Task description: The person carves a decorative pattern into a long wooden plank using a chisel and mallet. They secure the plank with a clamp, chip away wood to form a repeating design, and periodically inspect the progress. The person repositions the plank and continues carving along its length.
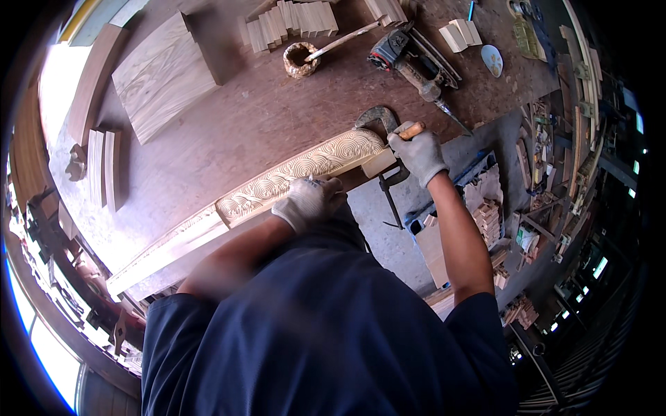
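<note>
A long pale wooden board carved with rows of concentric circle patterns [298, 170] lies along the near edge of a brown, dusty workbench [243, 111], running from the lower left of the frame up toward the centre. At its upper right end a dark metal C-clamp [378, 121] arches over the board, with a small plain wooden block [380, 163] set just beside the carving under it.

The person's left hand [309, 201], in a light grey work glove, lies curled over the near edge of the carved board at the centre of the frame, fingers pressed onto the wood. The right hand [418, 154], also gloved in grey, is closed around an orange-brown wooden handle [412, 130] that sticks out beside the clamp, right of centre; whether that handle belongs to the clamp or to a separate tool cannot be told.

Further up the bench, a red and black power tool [399, 52] lies at the top centre, with a small round woven bowl [300, 59] holding a pale stick to its left. Stacks of short light wooden blocks [291, 24] sit behind the bowl. A wide, flat grained wooden panel [163, 76] rests in the upper left. More wooden offcuts [485, 201] are piled on the floor to the right, below the bench edge.
</note>
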Motion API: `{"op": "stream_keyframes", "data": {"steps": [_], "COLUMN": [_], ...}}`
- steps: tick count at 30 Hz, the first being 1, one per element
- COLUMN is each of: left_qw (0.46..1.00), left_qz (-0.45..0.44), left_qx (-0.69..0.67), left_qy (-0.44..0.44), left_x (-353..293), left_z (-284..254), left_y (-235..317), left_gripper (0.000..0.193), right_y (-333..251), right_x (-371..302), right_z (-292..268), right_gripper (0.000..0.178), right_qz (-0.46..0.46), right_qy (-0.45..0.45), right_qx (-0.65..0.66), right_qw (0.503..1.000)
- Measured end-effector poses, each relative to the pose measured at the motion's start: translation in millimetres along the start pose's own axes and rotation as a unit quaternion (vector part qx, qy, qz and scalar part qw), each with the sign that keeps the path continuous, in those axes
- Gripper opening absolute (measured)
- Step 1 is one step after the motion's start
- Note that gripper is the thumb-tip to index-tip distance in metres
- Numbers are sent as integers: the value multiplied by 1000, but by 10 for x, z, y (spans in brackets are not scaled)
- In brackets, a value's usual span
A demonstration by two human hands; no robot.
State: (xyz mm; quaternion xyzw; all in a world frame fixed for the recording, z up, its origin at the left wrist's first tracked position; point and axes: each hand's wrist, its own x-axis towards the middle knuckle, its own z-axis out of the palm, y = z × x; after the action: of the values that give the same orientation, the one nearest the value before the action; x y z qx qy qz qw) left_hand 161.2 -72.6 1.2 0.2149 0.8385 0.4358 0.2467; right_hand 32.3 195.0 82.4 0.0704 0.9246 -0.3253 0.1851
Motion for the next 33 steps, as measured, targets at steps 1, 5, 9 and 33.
{"op": "stream_keyframes", "data": {"steps": [1, 5, 9, 33], "left_qw": [999, 990, 994, 999], "left_qz": [27, 100, 78, -34], "left_qx": [4, -12, -7, 15], "left_qy": [27, 100, 81, 2], "left_x": [3, 22, 33, -6], "left_z": [33, 153, 84, -292], "left_y": [-20, -135, -83, 178], "left_gripper": [25, 24, 23, 46], "right_y": [-16, -148, -270, -298], "right_x": [0, 10, 113, -33], "right_z": [-12, -106, -98, -25], "right_gripper": [27, 30, 36, 32], "right_qz": [0, 3, 26, 235], "right_qy": [-3, -32, -43, 15], "right_qx": [-10, -63, -163, 257], "right_qw": [1000, 998, 985, 937]}}
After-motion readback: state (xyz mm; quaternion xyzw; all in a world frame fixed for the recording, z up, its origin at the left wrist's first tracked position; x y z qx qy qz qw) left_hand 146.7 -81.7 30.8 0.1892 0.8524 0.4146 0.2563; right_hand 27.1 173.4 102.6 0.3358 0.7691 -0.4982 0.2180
